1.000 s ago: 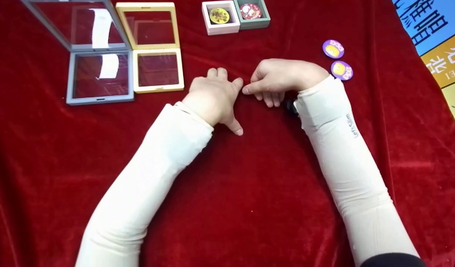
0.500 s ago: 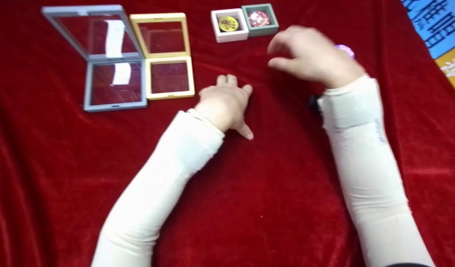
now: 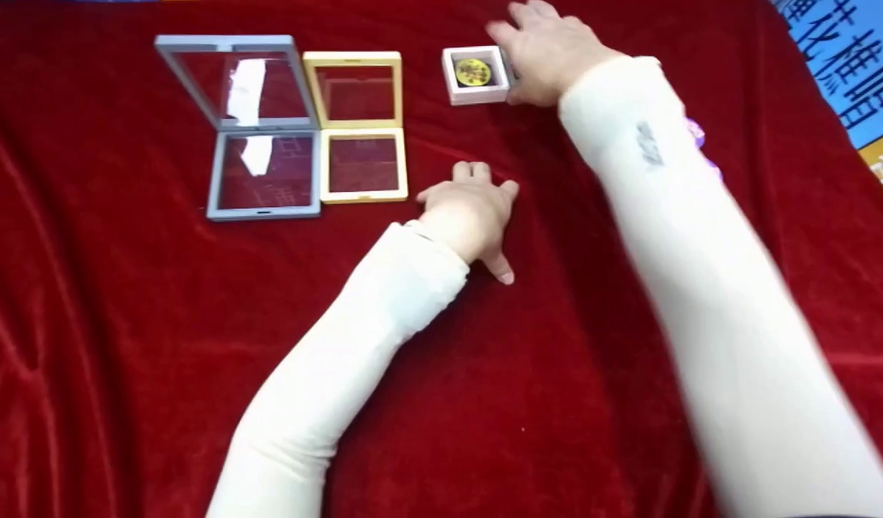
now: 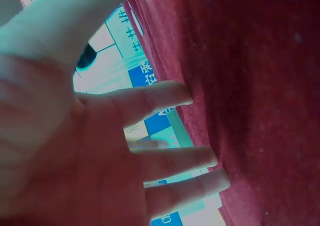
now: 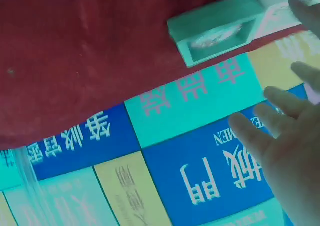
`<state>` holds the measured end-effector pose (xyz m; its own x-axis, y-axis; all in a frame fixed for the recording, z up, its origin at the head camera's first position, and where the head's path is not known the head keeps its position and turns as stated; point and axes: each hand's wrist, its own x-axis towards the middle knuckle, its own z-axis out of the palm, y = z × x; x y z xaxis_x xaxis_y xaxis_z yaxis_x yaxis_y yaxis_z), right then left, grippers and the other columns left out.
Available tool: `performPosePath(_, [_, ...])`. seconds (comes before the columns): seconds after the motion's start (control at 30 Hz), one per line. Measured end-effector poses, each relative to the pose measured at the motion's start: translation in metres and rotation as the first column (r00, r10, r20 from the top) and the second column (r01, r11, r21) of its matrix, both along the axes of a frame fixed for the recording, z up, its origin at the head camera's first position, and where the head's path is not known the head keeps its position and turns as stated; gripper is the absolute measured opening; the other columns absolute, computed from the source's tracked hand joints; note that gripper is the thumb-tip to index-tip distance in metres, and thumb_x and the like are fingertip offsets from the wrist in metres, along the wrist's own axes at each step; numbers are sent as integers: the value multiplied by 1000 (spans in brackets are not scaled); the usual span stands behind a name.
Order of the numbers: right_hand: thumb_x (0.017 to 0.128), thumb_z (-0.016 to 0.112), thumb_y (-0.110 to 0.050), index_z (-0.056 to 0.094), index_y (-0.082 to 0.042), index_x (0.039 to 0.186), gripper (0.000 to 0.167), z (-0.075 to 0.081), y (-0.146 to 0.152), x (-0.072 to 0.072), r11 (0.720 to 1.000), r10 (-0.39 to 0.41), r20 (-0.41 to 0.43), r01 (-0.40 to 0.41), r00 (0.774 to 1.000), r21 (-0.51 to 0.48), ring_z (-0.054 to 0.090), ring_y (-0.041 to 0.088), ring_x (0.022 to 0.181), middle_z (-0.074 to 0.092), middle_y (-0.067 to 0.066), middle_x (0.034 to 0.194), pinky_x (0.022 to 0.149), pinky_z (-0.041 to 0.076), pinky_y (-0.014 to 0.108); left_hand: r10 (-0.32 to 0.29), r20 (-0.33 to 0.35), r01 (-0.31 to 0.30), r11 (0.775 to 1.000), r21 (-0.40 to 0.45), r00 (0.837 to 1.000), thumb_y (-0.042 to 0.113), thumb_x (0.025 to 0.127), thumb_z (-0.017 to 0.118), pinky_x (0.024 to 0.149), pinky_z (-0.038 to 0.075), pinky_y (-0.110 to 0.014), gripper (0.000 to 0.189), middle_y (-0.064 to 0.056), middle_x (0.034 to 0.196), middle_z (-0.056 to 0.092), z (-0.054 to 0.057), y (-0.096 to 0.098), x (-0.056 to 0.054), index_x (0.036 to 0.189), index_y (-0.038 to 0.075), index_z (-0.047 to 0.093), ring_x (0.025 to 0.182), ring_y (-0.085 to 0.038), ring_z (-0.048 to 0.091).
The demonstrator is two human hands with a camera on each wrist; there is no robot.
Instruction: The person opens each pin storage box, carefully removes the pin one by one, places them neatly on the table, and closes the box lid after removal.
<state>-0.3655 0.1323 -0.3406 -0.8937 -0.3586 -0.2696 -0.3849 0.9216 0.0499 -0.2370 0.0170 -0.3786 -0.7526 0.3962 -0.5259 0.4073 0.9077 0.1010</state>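
Note:
My left hand (image 3: 467,216) rests on the red cloth with its fingers spread, holding nothing; the left wrist view shows its straight fingertips at the cloth. My right hand (image 3: 553,54) reaches over the small green box, fingers spread, and mostly hides it in the head view. In the right wrist view the green box (image 5: 217,21) stands beside the white box, its round badge (image 5: 217,36) inside, with my fingers (image 5: 252,136) apart from it. Left of that hand sits the white box (image 3: 476,96), a yellow round badge (image 3: 473,71) in it.
A grey-blue clear-windowed display frame (image 3: 213,176) and a yellow one (image 3: 366,196) stand hinged open, side by side at the back left. Two purple badges (image 3: 695,132) are partly hidden behind my right sleeve. A printed colourful surface (image 3: 855,79) shows past the cloth's edge.
My right hand has moved forward from beside the left hand to the small boxes, its fingers spreading. The left hand stays on the cloth. The head view has shifted.

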Motion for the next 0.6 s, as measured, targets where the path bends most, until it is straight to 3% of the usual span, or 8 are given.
performPosePath(0.07, [89,59,-22,15,-11,152,78,-2,-9,-5,998,-13,37,11,999,65,4,42,147,2,22,159,108,26,66,-14,6,14,1000,-10,1000,60,59,81,94,43,-63,107,-18,148,23,0,2,0,143,21,28,137,-36,22])
performPosePath(0.13, [90,57,-20,15,-12,152,76,-4,-20,-6,997,-27,45,23,999,73,6,41,147,3,20,160,108,27,65,-16,5,16,1000,-21,1000,61,59,81,94,44,-63,108,-18,148,23,0,2,0,144,22,27,137,-36,22])
performPosePath(0.23, [90,53,-17,30,-10,147,62,-7,-34,-5,993,-4,44,-1,999,120,23,41,143,24,24,154,106,32,62,-6,-1,6,999,-33,1000,61,60,81,93,44,-62,109,-18,148,23,0,-2,0,146,23,26,137,-36,23])
performPosePath(0.37, [89,50,-15,55,-3,125,38,-11,-39,-3,989,13,-3,-13,1000,145,50,39,120,54,24,128,95,44,57,-5,-8,5,999,-39,1000,61,59,81,92,45,-62,110,-18,147,24,0,-4,0,147,23,25,136,-36,23])
performPosePath(0.43, [90,50,-16,61,-1,116,32,-13,-36,-2,989,8,-23,-5,1000,144,54,37,113,59,23,119,92,46,55,-10,-4,10,999,-38,1000,61,60,81,92,45,-62,110,-18,147,24,1,-3,0,146,22,26,136,-36,23])
performPosePath(0.6, [90,52,-20,61,-1,114,32,-17,-32,-1,990,0,-17,2,1000,139,56,39,109,61,24,117,90,47,55,-17,-5,17,999,-36,1000,61,60,81,93,45,-62,110,-18,147,24,1,0,0,146,22,25,137,-35,22])
